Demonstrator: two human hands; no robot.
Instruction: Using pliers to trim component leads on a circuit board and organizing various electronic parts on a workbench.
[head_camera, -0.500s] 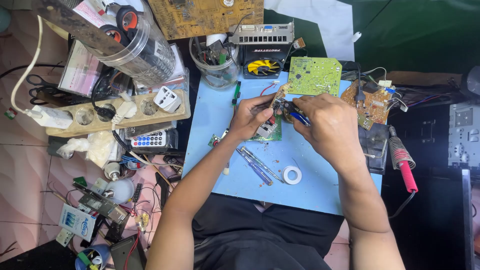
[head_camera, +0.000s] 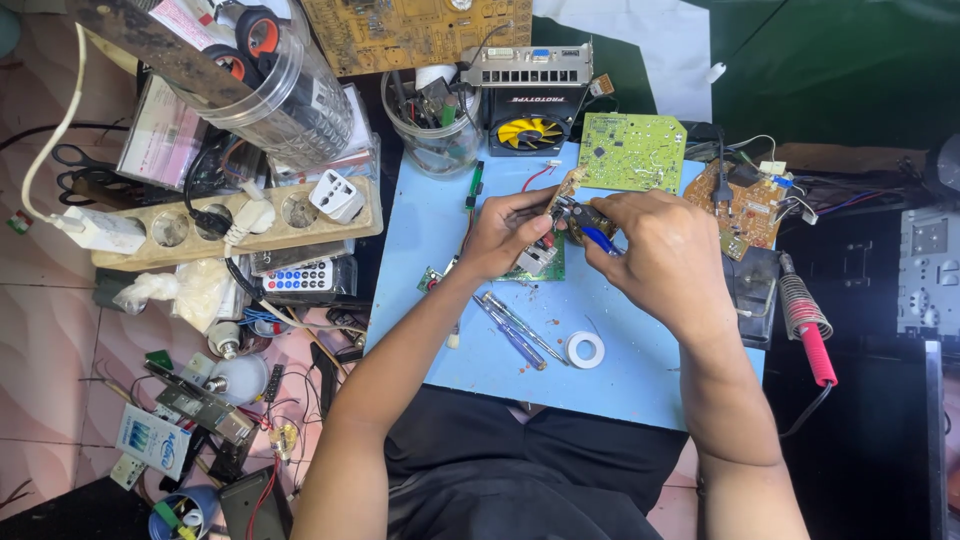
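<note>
Blue-handled pliers (head_camera: 598, 237) sit in the right hand (head_camera: 655, 255), fingers curled tight around the handles, metal tip pointing left at a small brown board piece (head_camera: 566, 187). Left hand (head_camera: 510, 235) pinches that piece between thumb and fingertips, narrow grip, held up just above a small green circuit board (head_camera: 540, 262) lying flat under both hands. Just behind the fingers: a larger green board (head_camera: 632, 150), matte, square-cornered, near the far mat edge. Right of the right hand: a brown irregular board (head_camera: 745, 210) with loose wires, then a soldering iron (head_camera: 808, 335) with coiled metal stand and red grip (off the mat). Nearer the body from the fingers: two thin screwdrivers (head_camera: 515, 330) and a white tape ring (head_camera: 585, 349), lying on open smooth blue mat (head_camera: 640, 385). Left of the left hand, bare mat up to its straight edge, then a beige power strip (head_camera: 180, 232).
</note>
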